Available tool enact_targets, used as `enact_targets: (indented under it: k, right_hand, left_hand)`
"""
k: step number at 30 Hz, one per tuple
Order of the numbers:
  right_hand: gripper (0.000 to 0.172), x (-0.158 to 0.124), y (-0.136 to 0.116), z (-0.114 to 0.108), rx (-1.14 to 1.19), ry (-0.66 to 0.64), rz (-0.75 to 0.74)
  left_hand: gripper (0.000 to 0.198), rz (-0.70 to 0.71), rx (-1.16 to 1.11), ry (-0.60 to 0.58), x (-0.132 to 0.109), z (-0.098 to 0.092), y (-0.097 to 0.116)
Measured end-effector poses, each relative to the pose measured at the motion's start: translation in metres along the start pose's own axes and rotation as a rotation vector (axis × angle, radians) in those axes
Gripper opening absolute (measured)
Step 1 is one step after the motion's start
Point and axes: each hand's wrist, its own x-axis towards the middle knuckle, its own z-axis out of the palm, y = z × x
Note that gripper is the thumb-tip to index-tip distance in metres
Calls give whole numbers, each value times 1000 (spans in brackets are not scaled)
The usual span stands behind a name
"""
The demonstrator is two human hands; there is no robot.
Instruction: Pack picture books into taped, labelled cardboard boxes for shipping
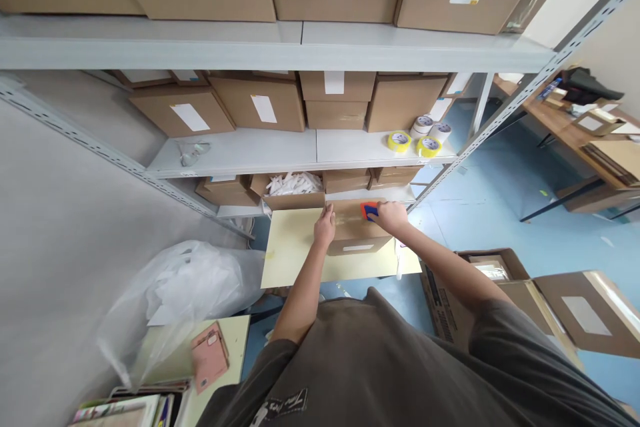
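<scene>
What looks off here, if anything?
Two small things. Crumpled clear plastic lies loose at the left end of the middle shelf, like discarded wrapping. A white strip trails at the table's front edge, right of the box being handled; looks like a stray scrap.

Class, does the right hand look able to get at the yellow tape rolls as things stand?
Probably yes: the yellow tape rolls sit on the open shelf, seemingly unobstructed in front, though the right hand holds a red-and-blue tool.

No text can be read: the pale script [291,403] on the dark grey fabric shirt [380,360] and dark print [442,312] on the brown cardboard carton [453,330] are too blurred
</scene>
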Motion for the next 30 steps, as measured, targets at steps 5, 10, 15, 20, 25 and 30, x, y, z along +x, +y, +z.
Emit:
enact_targets:
  k: [5, 10, 15, 20, 25, 30]
  right_hand:
    - [46, 13, -13, 13, -1, 82, -66]
    - [54, 20, -1, 37, 27, 213, -87]
    - [55, 25, 0, 45, 72, 247, -7]
    - [56, -4, 28, 31, 50, 255, 89]
    - [54, -50, 51, 15, 38, 171, 89]
    - [52, -74, 48, 0, 104, 90, 106]
  left_hand:
    - [53, 8, 8, 26, -1, 3, 3]
    - [55, -31, 4, 48, 0, 10, 7]
    - [55, -45, 7, 48, -1, 12, 7]
    - [54, -74, -6, 48, 4, 10, 11]
    - [54, -67, 10, 39, 2, 14, 15]
    - [53, -88, 22, 29, 4, 15, 17]
